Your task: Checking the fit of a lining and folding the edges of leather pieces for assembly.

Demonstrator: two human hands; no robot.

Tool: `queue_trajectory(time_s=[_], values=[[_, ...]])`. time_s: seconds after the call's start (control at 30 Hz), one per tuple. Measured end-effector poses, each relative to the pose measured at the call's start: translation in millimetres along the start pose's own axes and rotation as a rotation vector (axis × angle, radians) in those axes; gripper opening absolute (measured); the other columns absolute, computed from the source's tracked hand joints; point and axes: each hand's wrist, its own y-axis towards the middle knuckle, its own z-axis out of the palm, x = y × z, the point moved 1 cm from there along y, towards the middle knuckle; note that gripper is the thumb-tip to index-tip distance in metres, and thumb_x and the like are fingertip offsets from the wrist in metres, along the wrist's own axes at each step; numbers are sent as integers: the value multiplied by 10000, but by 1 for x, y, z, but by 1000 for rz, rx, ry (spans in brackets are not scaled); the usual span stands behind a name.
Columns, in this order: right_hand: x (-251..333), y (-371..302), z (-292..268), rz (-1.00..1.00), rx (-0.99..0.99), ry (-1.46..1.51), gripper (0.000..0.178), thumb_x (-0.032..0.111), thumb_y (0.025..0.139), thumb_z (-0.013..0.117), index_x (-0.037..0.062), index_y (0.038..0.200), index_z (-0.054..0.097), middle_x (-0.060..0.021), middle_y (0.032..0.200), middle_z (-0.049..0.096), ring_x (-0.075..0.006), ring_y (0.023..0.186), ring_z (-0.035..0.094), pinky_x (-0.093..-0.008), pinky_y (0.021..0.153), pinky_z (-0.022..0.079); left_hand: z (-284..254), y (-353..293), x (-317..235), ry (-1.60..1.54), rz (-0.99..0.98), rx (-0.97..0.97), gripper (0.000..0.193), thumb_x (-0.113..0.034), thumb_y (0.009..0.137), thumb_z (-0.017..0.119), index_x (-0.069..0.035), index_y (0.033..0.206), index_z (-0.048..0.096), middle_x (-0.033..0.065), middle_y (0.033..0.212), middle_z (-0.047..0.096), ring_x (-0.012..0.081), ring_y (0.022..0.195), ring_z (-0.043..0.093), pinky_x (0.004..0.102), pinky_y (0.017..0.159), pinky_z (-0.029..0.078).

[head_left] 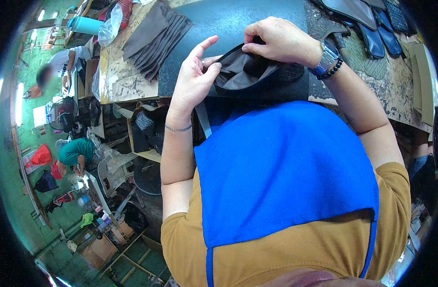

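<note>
A black pouch [250, 87] with a dark grey-brown lining stands open at its mouth, at the near edge of the worktable. My left hand [196, 74] grips the left side of its rim between the thumb and a finger inside, with the index finger raised away. At the far side of the mouth my right hand [279, 42] pinches the rim between thumb and fingertips. Under the pouch lies a smooth dark mat [214, 24]. The pouch's bottom is partly hidden against my blue apron [286, 167].
A fanned stack of dark fabric pieces [154, 40] lies to the left, with a turquoise bottle [85, 26] and a plastic bag [111, 26] beyond. At right are a hammer [340, 38] and several dark pouches [372, 40]. Co-workers [77, 152] work at far left.
</note>
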Motion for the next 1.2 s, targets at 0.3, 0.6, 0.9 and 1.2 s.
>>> queue_trajectory(time_s=[0.3,0.6,0.9,1.2], values=[[1,1,1,3,-4,-27,220,297,854,662,77,858,674,-141,737,661,-311,710,650,-402,657,502,1,4,-1,15,-6,16,524,57,877,494,-9,1387,393,120,1054,668,79,883,600,206,773,480],[4,0,1,30,-4,-46,234,307,855,651,74,872,673,-144,759,666,-320,733,654,-409,666,508,1,13,-17,252,-68,49,513,39,879,593,-12,1362,431,104,1000,679,84,885,620,217,804,499],[5,-2,3,-12,-38,-12,220,293,837,654,75,855,672,-141,751,664,-318,730,656,-406,663,508,0,13,-15,360,5,52,546,19,871,638,-33,1375,434,71,944,685,62,844,610,197,762,491],[10,-1,-1,66,17,-3,224,299,809,651,80,836,689,-146,770,678,-330,785,665,-442,723,515,6,22,-17,409,14,46,497,9,862,652,-39,1327,482,50,914,689,46,804,598,189,709,485]])
